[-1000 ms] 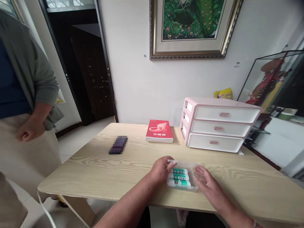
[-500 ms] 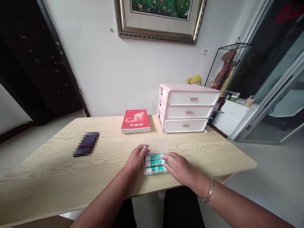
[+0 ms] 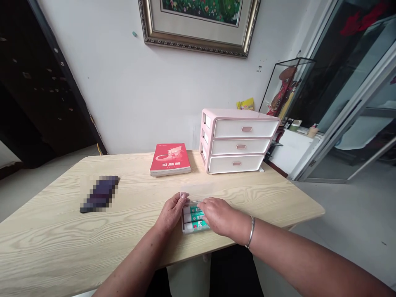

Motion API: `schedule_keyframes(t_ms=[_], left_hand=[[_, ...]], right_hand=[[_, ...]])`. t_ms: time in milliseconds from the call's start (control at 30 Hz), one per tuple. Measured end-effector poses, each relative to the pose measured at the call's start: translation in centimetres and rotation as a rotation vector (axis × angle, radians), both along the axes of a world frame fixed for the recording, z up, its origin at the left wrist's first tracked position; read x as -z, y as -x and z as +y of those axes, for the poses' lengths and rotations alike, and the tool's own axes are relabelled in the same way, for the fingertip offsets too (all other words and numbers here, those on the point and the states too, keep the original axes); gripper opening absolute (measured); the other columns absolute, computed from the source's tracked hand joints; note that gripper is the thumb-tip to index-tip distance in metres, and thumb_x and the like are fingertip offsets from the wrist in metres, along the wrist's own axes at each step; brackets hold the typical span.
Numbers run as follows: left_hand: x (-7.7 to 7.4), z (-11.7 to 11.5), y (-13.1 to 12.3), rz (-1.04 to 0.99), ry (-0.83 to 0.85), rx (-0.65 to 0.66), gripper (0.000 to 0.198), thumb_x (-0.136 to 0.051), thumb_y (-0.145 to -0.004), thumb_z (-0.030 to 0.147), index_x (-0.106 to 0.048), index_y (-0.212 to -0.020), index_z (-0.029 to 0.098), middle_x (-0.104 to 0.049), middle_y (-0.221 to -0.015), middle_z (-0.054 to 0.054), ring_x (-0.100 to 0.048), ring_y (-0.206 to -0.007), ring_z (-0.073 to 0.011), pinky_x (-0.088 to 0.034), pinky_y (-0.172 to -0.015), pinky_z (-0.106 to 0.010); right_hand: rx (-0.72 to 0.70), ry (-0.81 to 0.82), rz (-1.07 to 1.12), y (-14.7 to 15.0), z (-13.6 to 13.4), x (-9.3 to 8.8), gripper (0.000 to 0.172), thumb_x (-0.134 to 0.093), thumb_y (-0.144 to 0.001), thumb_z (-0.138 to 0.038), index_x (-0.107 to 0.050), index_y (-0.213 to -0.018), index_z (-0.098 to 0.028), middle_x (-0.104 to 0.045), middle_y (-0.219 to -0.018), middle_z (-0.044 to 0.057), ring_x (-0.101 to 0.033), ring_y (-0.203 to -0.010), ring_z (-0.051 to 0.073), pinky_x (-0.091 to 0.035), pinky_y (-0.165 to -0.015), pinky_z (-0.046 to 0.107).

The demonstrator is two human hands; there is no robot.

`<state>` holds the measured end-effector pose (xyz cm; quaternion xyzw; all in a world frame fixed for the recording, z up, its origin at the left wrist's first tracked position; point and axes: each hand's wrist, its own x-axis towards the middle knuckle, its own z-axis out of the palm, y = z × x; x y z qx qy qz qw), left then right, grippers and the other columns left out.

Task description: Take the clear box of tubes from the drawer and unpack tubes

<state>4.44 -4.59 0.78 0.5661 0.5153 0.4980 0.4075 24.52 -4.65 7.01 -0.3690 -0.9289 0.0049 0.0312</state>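
Note:
A clear plastic case [image 3: 183, 230] lies near the table's front edge with its transparent lid [image 3: 198, 190] raised at the back. Inside it, several white-and-green tubes that look like glue sticks [image 3: 196, 217] lie side by side. My left hand [image 3: 170, 211] pinches the case at its back left corner, by the lid. My right hand [image 3: 220, 216] reaches in from the right, its fingers curled onto the rearmost stick. That hand covers the right ends of the sticks and the case's right side.
Behind the case lie a thick red book [image 3: 170, 157] and a pink-and-white drawer unit [image 3: 239, 140] against the wall. A dark, pixelated flat object [image 3: 100, 194] rests on the left of the wooden table [image 3: 133, 237]. A framed picture [image 3: 198, 45] hangs above.
My right hand has moved left over the sticks, and its fingers have closed in on the rearmost one. My left hand stays on the case. The whole view has shifted slightly.

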Motion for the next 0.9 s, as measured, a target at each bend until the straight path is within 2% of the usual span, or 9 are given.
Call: schedule_keyframes(t_ms=[100,200,333,433,533,700,900], left_hand=[[-0.2,0.0,-0.2,0.021,-0.006,-0.004,0.046,-0.048,-0.092,0.055,-0.066,-0.108,0.016,-0.073,-0.094,-0.008,-0.068,-0.089,-0.0216,-0.052,-0.086,-0.034],[-0.3,-0.1,-0.3,0.038,-0.016,-0.012,0.046,-0.045,-0.093,0.056,-0.065,-0.107,0.017,-0.072,-0.091,-0.007,-0.067,-0.087,-0.0212,-0.052,-0.083,-0.033],[-0.2,-0.1,-0.4,0.057,-0.029,-0.028,0.044,-0.044,-0.094,0.055,-0.065,-0.103,0.018,-0.071,-0.090,-0.006,-0.067,-0.086,-0.0207,-0.052,-0.082,-0.032],[-0.1,-0.1,-0.5,0.080,-0.040,-0.039,0.043,-0.043,-0.094,0.054,-0.065,-0.103,0.019,-0.071,-0.089,-0.006,-0.067,-0.085,-0.0208,-0.051,-0.082,-0.033],[0.0,0.0,-0.6,0.097,-0.046,-0.061,0.043,-0.042,-0.094,0.054,-0.064,-0.102,0.019,-0.070,-0.087,-0.006,-0.066,-0.083,-0.0215,-0.051,-0.080,-0.033],[0.1,0.1,-0.6,0.114,-0.063,-0.075,0.043,-0.042,-0.093,0.056,-0.065,-0.099,0.020,-0.070,-0.083,-0.005,-0.067,-0.080,-0.0218,-0.051,-0.078,-0.033],[0.7,0.5,-0.5,0.166,-0.077,-0.090,0.044,-0.043,-0.092,0.059,-0.065,-0.099,0.021,-0.071,-0.081,-0.004,-0.068,-0.076,-0.0225,-0.052,-0.076,-0.035]], right_hand=[[-0.029,0.004,-0.071,0.7,-0.1,-1.0,0.020,-0.061,-0.086,-0.015,-0.065,-0.105,-0.011,-0.067,-0.101,0.016,-0.063,-0.099,0.029,-0.047,-0.085,0.035],[-0.022,0.016,-0.134,1.2,-0.1,-1.6,0.017,-0.059,-0.086,-0.015,-0.066,-0.101,-0.011,-0.067,-0.100,0.016,-0.065,-0.094,0.029,-0.048,-0.081,0.035],[-0.022,0.024,-0.131,1.2,-0.1,-1.3,0.020,-0.056,-0.088,-0.017,-0.066,-0.105,-0.012,-0.069,-0.096,0.014,-0.066,-0.085,0.028,-0.050,-0.074,0.036],[-0.016,0.055,-0.076,1.0,0.1,-1.2,0.030,-0.062,-0.087,-0.029,-0.065,-0.112,-0.012,-0.069,-0.101,0.016,-0.064,-0.096,0.030,-0.050,-0.084,0.038],[0.004,0.090,-0.070,1.1,0.1,-1.3,0.036,-0.065,-0.086,-0.037,-0.067,-0.109,-0.009,-0.067,-0.106,0.018,-0.060,-0.105,0.031,-0.047,-0.093,0.039],[0.028,0.069,-0.065,1.0,-0.2,-1.2,0.032,-0.065,-0.088,-0.038,-0.069,-0.104,-0.010,-0.066,-0.105,0.018,-0.062,-0.100,0.030,-0.050,-0.088,0.039],[-0.023,0.050,-0.067,1.0,0.3,-0.4,0.030,-0.069,-0.086,-0.036,-0.068,-0.105,-0.013,-0.069,-0.100,0.015,-0.064,-0.097,0.028,-0.050,-0.085,0.037]])
